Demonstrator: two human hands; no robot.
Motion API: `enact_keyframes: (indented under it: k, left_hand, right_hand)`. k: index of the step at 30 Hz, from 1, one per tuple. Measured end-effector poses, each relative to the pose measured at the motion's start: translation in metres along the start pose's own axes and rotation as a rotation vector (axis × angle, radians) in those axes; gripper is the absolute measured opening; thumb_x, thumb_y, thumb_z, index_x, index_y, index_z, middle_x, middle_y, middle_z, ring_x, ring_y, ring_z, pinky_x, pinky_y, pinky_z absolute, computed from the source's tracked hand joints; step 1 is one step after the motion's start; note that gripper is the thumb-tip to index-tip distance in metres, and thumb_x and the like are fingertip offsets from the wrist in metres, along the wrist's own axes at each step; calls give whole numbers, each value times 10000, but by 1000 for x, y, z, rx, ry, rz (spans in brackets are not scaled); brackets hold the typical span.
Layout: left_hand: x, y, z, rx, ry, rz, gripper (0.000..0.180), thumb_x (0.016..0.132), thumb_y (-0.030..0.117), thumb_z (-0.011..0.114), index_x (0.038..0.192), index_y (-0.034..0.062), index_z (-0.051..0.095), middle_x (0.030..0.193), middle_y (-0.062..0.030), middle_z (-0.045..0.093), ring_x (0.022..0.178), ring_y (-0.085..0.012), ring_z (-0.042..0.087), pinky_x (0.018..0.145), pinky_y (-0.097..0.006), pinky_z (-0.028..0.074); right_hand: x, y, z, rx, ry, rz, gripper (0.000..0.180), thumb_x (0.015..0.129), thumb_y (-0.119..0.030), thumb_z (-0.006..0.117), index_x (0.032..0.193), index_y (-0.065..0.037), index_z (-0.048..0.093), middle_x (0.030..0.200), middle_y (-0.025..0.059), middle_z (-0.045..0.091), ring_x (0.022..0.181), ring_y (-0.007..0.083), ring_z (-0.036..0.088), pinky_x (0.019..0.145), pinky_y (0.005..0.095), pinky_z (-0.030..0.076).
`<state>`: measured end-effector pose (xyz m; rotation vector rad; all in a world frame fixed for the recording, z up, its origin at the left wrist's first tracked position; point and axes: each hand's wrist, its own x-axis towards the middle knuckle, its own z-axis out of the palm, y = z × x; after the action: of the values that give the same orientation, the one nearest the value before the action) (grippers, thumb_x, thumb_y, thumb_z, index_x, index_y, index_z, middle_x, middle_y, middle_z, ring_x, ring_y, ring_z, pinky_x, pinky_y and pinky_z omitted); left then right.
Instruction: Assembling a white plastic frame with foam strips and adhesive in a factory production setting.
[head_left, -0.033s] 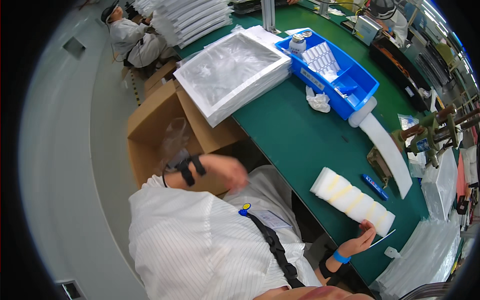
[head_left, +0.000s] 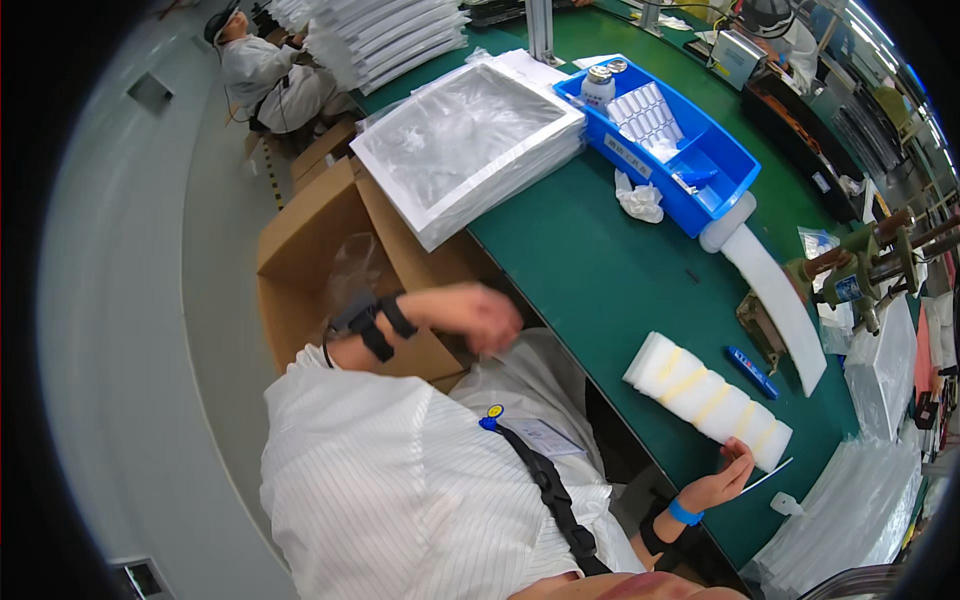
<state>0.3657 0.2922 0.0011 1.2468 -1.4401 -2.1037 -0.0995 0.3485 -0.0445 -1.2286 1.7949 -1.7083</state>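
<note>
My left hand [head_left: 488,318] is raised over my lap, between the cardboard box and the table's near edge. Motion smears its fingers, so what they hold, if anything, does not show. On the table's right part lies my right hand [head_left: 722,478], fingers loosely bent and apart, beside the lower end of a white foam block [head_left: 705,392] with slanting yellow stripes. Whether the fingertips touch the block is unclear. A thin white stick [head_left: 768,476] lies along that hand's outer side. Behind the block is a blue marker pen [head_left: 751,373].
A stack of white bagged frames [head_left: 470,140] overhangs the table's left edge above an open cardboard box [head_left: 300,235]. Farther back stands a blue divided bin [head_left: 735,180] beside a crumpled tissue [head_left: 638,197]. A metal hand press [head_left: 850,270] and plastic bags [head_left: 840,510] are at right.
My left hand has swung a little right and upward, toward the table edge. My right hand, the foam block and the stick stay as they were.
</note>
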Motion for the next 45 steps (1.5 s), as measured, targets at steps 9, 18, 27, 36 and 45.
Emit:
enact_keyframes:
  k: [9,18,27,36,45]
  left_hand:
    - [17,56,-80,1615,1447,326,278,821,256,700,924,7,636,827,-137,636,758,-302,633,695,-385,477]
    - [-2,67,-84,1324,1384,182,293,839,297,682,875,21,591,858,-191,624,797,-410,614,678,-485,482]
    - [-70,117,-13,1284,1568,543,274,821,217,724,950,20,584,881,-160,583,811,-390,574,661,-436,463]
    - [-18,90,41,1723,928,1162,242,745,101,656,981,76,609,881,-12,558,756,-165,563,666,-314,429]
    - [52,76,99,1673,451,1359,198,773,105,646,968,84,621,854,13,506,791,-110,544,703,-249,415]
  right_hand:
    - [9,-3,9,110,-26,9,365,1047,-233,364,974,15,622,949,78,640,872,163,580,780,283,448]
    - [6,0,6,137,-12,25,353,1043,-220,366,973,11,625,932,74,636,850,154,571,773,284,448]
    - [13,-22,3,97,16,-71,344,1042,-199,360,966,6,625,949,80,642,852,160,572,754,277,438]
    - [47,-136,25,410,-309,-214,588,1003,-465,413,1376,-10,421,1259,162,577,1181,266,560,926,376,430]
    - [11,-120,17,450,70,5,387,980,-113,524,1341,-25,414,869,0,517,649,57,432,531,208,351]
